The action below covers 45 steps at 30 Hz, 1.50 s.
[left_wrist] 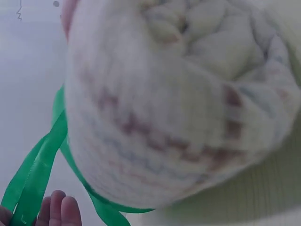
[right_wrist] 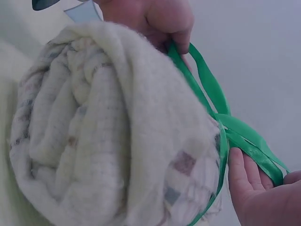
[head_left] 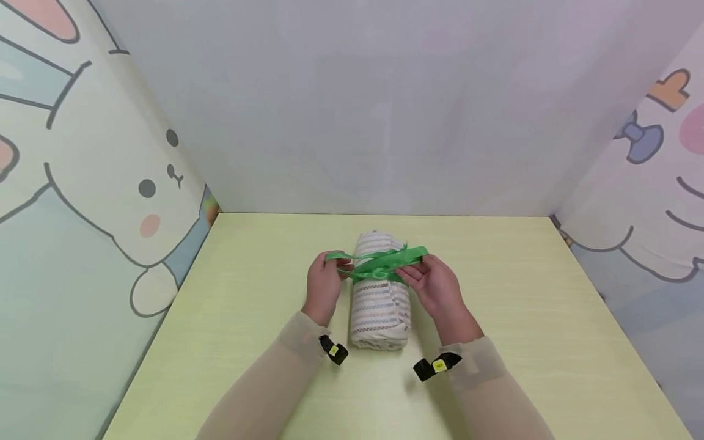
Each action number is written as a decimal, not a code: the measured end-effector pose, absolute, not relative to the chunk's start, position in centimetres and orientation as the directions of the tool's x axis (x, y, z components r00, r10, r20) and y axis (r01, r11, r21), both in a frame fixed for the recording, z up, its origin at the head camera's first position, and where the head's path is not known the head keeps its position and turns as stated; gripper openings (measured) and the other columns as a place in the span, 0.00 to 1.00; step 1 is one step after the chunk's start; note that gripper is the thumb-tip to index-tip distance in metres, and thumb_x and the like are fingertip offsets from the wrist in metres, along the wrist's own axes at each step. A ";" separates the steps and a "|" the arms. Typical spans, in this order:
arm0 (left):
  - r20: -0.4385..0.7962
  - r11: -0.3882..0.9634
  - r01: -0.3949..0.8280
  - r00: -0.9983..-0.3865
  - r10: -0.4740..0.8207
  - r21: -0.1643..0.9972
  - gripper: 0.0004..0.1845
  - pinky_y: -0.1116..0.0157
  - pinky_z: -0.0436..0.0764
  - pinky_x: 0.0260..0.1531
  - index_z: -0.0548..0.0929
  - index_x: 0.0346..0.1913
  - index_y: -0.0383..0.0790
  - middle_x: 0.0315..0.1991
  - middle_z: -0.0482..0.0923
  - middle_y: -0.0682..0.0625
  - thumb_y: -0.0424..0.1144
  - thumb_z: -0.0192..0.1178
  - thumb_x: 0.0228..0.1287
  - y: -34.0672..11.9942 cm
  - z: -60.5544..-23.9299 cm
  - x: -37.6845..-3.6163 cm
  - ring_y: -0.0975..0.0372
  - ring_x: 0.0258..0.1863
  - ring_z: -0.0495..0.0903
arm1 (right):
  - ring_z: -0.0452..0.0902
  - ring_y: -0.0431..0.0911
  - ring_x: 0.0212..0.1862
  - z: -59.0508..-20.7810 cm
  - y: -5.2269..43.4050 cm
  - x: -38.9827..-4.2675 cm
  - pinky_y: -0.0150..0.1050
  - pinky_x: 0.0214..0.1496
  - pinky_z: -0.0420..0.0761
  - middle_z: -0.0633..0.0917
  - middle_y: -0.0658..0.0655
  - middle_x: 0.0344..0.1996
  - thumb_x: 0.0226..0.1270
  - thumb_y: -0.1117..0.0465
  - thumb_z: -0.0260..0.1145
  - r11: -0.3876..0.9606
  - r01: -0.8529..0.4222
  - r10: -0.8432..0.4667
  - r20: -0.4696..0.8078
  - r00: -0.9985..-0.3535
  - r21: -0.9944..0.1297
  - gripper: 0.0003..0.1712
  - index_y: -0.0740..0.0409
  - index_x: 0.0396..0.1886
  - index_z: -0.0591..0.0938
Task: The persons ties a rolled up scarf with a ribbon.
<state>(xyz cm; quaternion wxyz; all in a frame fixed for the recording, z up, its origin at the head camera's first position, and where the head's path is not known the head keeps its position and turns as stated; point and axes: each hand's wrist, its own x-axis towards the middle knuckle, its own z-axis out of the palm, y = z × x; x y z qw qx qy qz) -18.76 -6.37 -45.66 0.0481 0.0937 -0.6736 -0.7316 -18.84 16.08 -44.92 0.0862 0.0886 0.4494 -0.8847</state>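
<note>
A rolled, striped white cloth [head_left: 381,311] lies lengthwise on the table, its spiral end [right_wrist: 89,127] showing in the right wrist view. Green ribbon [head_left: 379,266] goes around the roll's upper half, with loops and strands gathered on top. On the roll's left side my left hand [head_left: 324,281] pinches a ribbon loop. My right hand [head_left: 437,287], at the right side, pinches another ribbon loop between thumb and fingers, palm turned partly upward. Both hands show in the right wrist view, with ribbon [right_wrist: 244,136] stretched between them. The ribbon's underside is hidden beneath the roll.
The pale yellow tabletop [head_left: 247,275] extends around the roll. A plain grey-white wall [head_left: 385,122] rises behind it. Side panels with cartoon drawings stand at the left [head_left: 110,183] and right [head_left: 649,183]. Small black cameras are strapped to both wrists.
</note>
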 end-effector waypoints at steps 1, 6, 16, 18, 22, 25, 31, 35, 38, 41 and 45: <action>-0.083 -0.106 -0.063 -0.978 -0.190 0.992 0.16 0.55 0.84 0.50 0.80 0.53 0.33 0.47 0.82 0.38 0.36 0.40 0.84 -6.5 -45.6 -18.8 0.51 0.45 0.85 | 0.86 0.51 0.52 -44.9 16.1 -18.8 0.51 0.67 0.75 0.86 0.59 0.43 0.89 0.59 0.38 -0.596 0.236 -0.075 -0.239 -0.968 -0.767 0.19 0.65 0.62 0.69; -0.104 -0.180 -0.080 -0.986 -0.132 0.981 0.16 0.58 0.84 0.52 0.78 0.55 0.31 0.49 0.82 0.36 0.36 0.41 0.84 -7.4 -45.2 -18.7 0.49 0.48 0.84 | 0.85 0.51 0.52 -45.0 16.4 -18.8 0.51 0.67 0.74 0.86 0.60 0.43 0.89 0.57 0.38 -0.635 0.233 -0.069 -0.247 -0.967 -0.736 0.19 0.64 0.59 0.71; -0.132 -0.439 -0.106 -0.991 -0.029 0.892 0.18 0.57 0.82 0.56 0.73 0.61 0.28 0.53 0.81 0.35 0.39 0.41 0.86 -9.4 -44.3 -18.7 0.46 0.55 0.84 | 0.85 0.49 0.49 -44.5 17.2 -18.8 0.46 0.66 0.76 0.85 0.57 0.39 0.88 0.57 0.41 -0.678 0.217 -0.011 -0.285 -0.959 -0.703 0.17 0.62 0.54 0.74; -0.138 -0.461 -0.114 -0.990 -0.019 0.880 0.17 0.57 0.82 0.56 0.73 0.60 0.30 0.54 0.80 0.34 0.39 0.40 0.86 -9.8 -44.0 -18.8 0.46 0.55 0.83 | 0.85 0.48 0.48 -44.4 17.4 -18.8 0.46 0.66 0.76 0.84 0.57 0.39 0.88 0.57 0.41 -0.674 0.215 -0.004 -0.287 -0.958 -0.706 0.17 0.62 0.55 0.73; -0.161 -0.483 -0.132 -0.987 -0.018 0.865 0.18 0.58 0.81 0.57 0.73 0.61 0.30 0.58 0.77 0.33 0.39 0.39 0.87 -10.7 -43.4 -19.0 0.48 0.58 0.82 | 0.85 0.48 0.47 -44.2 18.2 -18.9 0.45 0.66 0.76 0.83 0.57 0.38 0.88 0.57 0.40 -0.682 0.211 0.010 -0.297 -0.955 -0.700 0.17 0.63 0.56 0.71; -0.165 -0.492 -0.127 -0.986 -0.035 0.861 0.18 0.58 0.81 0.57 0.72 0.62 0.30 0.60 0.75 0.32 0.39 0.39 0.87 -11.5 -42.9 -19.1 0.49 0.59 0.82 | 0.85 0.48 0.46 -44.1 18.9 -19.0 0.45 0.65 0.77 0.83 0.57 0.37 0.88 0.57 0.41 -0.688 0.202 0.030 -0.307 -0.951 -0.696 0.17 0.63 0.54 0.72; -0.139 -0.437 -0.108 -0.989 -0.040 0.893 0.17 0.57 0.81 0.57 0.72 0.62 0.30 0.60 0.76 0.32 0.39 0.39 0.87 -13.4 -42.7 -19.2 0.50 0.56 0.83 | 0.85 0.48 0.46 -44.2 20.0 -19.2 0.43 0.63 0.79 0.83 0.57 0.36 0.88 0.58 0.41 -0.693 0.204 0.051 -0.329 -0.943 -0.691 0.16 0.63 0.52 0.73; -0.135 -0.403 -0.105 -0.990 -0.046 0.909 0.17 0.56 0.81 0.57 0.72 0.61 0.30 0.60 0.76 0.32 0.39 0.40 0.87 -14.7 -43.1 -19.2 0.50 0.55 0.84 | 0.85 0.48 0.47 -44.6 20.7 -19.4 0.44 0.63 0.78 0.83 0.58 0.36 0.87 0.59 0.42 -0.689 0.211 0.060 -0.345 -0.937 -0.693 0.16 0.63 0.49 0.75; -0.135 -0.393 -0.104 -0.990 -0.052 0.913 0.16 0.56 0.81 0.58 0.71 0.61 0.30 0.59 0.76 0.32 0.38 0.39 0.87 -15.7 -43.5 -19.2 0.49 0.55 0.84 | 0.85 0.49 0.48 -45.0 21.3 -19.5 0.45 0.65 0.77 0.83 0.58 0.37 0.87 0.60 0.43 -0.691 0.211 0.072 -0.356 -0.932 -0.691 0.15 0.62 0.46 0.75; -0.153 -0.385 -0.120 -0.986 -0.058 0.915 0.16 0.56 0.81 0.58 0.71 0.62 0.30 0.58 0.76 0.33 0.37 0.39 0.87 -16.5 -44.1 -19.2 0.49 0.56 0.83 | 0.85 0.49 0.50 -45.5 22.1 -19.5 0.46 0.67 0.74 0.83 0.58 0.39 0.86 0.60 0.44 -0.702 0.219 0.076 -0.377 -0.923 -0.677 0.13 0.62 0.47 0.74; -0.196 -0.382 -0.153 -0.978 -0.076 0.911 0.16 0.55 0.81 0.57 0.71 0.62 0.30 0.58 0.77 0.34 0.37 0.39 0.87 -17.5 -44.8 -19.2 0.50 0.56 0.83 | 0.86 0.49 0.50 -46.3 23.3 -19.3 0.47 0.67 0.74 0.84 0.59 0.40 0.86 0.60 0.46 -0.703 0.233 0.084 -0.404 -0.911 -0.672 0.12 0.62 0.49 0.74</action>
